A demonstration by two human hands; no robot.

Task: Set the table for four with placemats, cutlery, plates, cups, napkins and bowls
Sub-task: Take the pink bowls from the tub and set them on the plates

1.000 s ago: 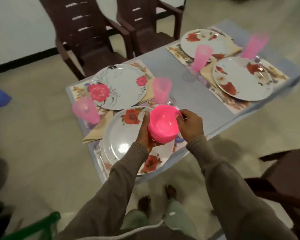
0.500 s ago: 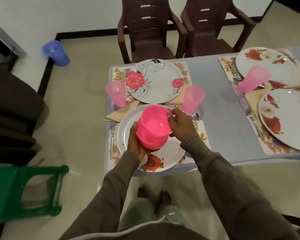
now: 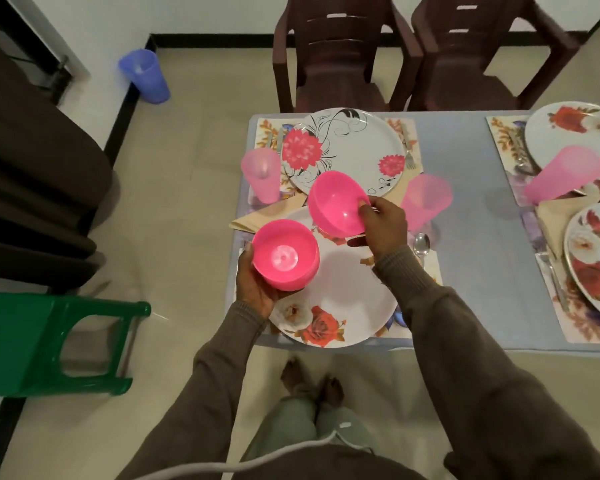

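My left hand (image 3: 257,289) cups a pink bowl (image 3: 284,254) from below, over the left edge of the near rose plate (image 3: 340,299). My right hand (image 3: 383,225) pinches the rim of a second pink bowl (image 3: 336,202), tilted, held above the gap between the near plate and the far pink-flower plate (image 3: 347,147). Pink cups stand at the left (image 3: 261,174) and right (image 3: 425,200) of these settings. A spoon (image 3: 421,245) lies right of the near plate, a fork (image 3: 408,147) beside the far plate, and a beige napkin (image 3: 257,218) sits between the plates.
The blue-grey table (image 3: 471,216) holds two more rose plates (image 3: 593,258) and a pink cup (image 3: 565,178) at the right. Two brown chairs (image 3: 340,60) stand behind it. A green stool (image 3: 39,341), a blue bin (image 3: 144,76) and a dark sofa (image 3: 25,168) are at the left.
The stacked pink bowls have come apart: my right hand lifted one up and toward the far plate, while my left hand keeps the other. The view has shifted left.
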